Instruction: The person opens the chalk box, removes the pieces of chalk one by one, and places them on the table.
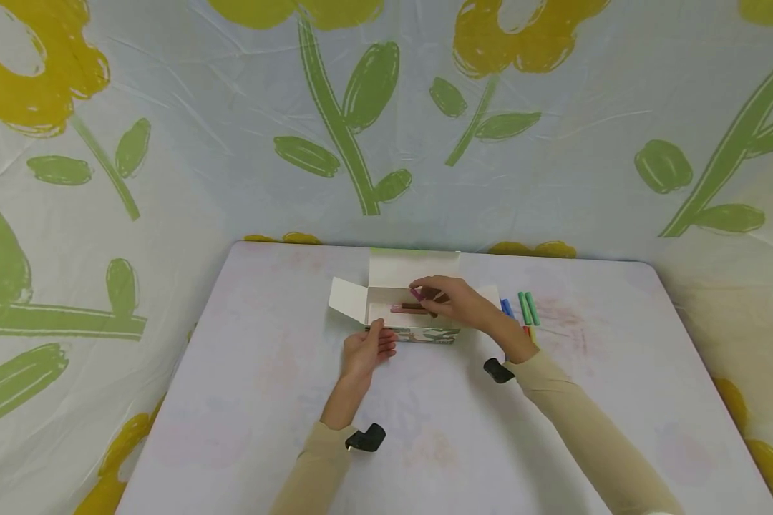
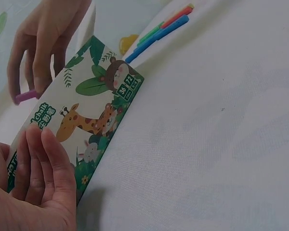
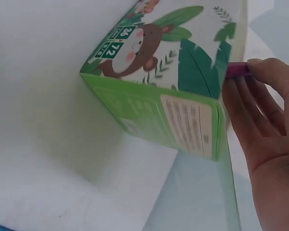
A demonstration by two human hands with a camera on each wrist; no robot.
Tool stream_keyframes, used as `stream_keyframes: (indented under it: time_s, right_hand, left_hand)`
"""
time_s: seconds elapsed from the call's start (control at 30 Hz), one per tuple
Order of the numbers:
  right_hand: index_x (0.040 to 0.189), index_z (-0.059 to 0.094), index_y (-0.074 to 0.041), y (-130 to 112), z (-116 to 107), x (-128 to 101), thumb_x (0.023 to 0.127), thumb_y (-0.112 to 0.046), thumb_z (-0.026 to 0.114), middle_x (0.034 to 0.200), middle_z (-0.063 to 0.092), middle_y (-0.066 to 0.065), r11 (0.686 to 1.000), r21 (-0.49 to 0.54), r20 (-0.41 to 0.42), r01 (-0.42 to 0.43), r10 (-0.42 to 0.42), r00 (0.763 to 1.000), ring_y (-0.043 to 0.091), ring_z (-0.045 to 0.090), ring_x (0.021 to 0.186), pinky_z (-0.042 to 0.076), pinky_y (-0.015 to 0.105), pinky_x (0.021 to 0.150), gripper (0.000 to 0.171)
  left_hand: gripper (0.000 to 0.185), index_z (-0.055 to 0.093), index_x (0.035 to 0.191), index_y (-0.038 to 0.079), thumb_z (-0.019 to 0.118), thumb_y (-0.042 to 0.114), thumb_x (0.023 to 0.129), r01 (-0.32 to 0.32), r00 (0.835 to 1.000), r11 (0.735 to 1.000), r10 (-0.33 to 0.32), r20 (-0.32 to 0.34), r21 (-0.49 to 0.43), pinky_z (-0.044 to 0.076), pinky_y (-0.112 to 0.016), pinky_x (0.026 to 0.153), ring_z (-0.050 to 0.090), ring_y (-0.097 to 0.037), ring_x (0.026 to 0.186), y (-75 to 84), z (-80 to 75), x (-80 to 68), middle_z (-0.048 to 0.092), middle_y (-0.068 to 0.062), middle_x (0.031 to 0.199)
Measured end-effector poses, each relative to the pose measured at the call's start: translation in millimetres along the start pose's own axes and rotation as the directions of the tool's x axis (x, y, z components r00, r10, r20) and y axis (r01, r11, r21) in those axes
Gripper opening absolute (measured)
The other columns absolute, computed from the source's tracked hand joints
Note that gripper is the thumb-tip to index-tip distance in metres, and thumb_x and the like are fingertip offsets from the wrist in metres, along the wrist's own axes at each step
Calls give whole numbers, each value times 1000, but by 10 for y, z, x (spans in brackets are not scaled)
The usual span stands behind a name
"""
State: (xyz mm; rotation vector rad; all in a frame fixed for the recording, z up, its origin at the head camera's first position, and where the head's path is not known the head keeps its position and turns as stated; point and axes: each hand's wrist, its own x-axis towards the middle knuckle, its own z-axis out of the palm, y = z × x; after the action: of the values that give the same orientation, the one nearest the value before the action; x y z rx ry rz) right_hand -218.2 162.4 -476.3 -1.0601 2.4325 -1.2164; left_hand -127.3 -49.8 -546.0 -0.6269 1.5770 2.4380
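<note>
A: Biggest first?
B: Worktop [image 1: 245, 400], pale, flower-print sheet hung behind. An open chalk box [image 1: 419, 315] is stood mid-worktop, flaps up; it is steadied on its near face by the left hand [image 1: 367, 352], fingers straight.
A: Right hand [image 1: 454, 299]?
B: A pink chalk stick [image 2: 27, 96] is pinched at the fingertips, over the box opening. Loose sticks [image 1: 527, 309] are laid just right of the box.
A: Handling?
B: Chalk is judged light, stiff, brittle, dusty; best gripped mid-length, gently. Box is thin card, easily crushed.
</note>
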Motion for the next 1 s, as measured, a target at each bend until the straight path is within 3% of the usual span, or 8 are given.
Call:
stream_keyframes:
  time_s: [0.2,0.37,0.57,0.67,0.83,1.0]
  right_hand:
    - [134,62,0,61,-137,-153,97,-1,70,117,69,17,997,54,-100,-56,61,993,31,67,107,57,50,96,38]
    - [137,61,-3,91,-266,-268,97,-6,71,117,68,14,993,73,-138,-92,101,985,30,66,109,54,48,101,41]
    - [142,56,-2,79,-445,-425,100,-10,68,123,66,17,978,133,-158,-160,180,971,33,65,113,55,22,94,44]
    - [144,54,-3,86,-541,-521,102,-13,66,127,65,19,963,176,-165,-205,234,958,29,65,113,55,17,90,45]
    - [148,51,-11,127,-695,-720,104,-20,64,132,63,18,932,239,-199,-273,322,926,12,66,112,55,19,91,47]
    - [151,48,-13,178,-813,-931,105,-25,62,135,60,20,903,297,-237,-310,384,892,8,68,108,56,21,91,50]
  left_hand:
    - [35,70,89,-7,61,24,104,10,1000,1000,-10,4,-1,60,-23,66,67,-9,67,-3,-14,10,72,-6,76]
    - [35,71,89,-5,62,25,103,24,1000,1000,-24,-3,-1,60,-23,66,67,-10,67,-4,-14,19,72,-6,77]
    - [35,71,88,-5,62,25,104,21,1000,1000,-21,-2,-4,60,-23,66,67,-10,67,-9,-11,16,72,-6,77]
    - [35,71,89,-5,62,26,104,17,1000,1000,-17,-8,-1,60,-23,65,67,-9,66,-1,-7,6,72,-6,77]
    - [36,70,92,-7,63,26,104,17,1000,1000,-17,-10,8,60,-22,65,66,-9,67,11,1,-4,72,-6,78]
    - [36,70,91,-7,62,25,104,20,1000,1000,-20,-11,2,60,-22,65,66,-9,66,9,0,-2,72,-6,77]
